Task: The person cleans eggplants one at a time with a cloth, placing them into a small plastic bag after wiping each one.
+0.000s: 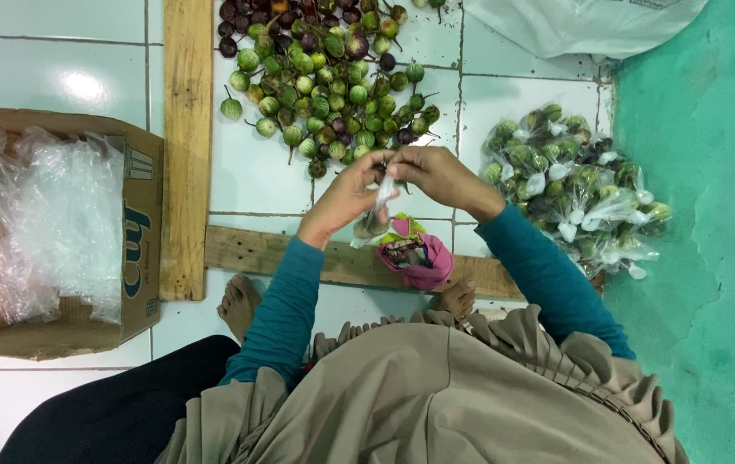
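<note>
Head view: white tiled floor (264, 185), green wall (711, 172).

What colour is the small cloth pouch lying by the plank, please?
Pink, with green trim, seen in the head view: pouch.

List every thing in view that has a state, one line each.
left hand: pinching small plastic bag
right hand: pinching same bag
cardboard box: open, holding clear plastic
loose eggplants: heaped on tiled floor
bagged eggplants: knotted, piled
pink pouch: open
</note>
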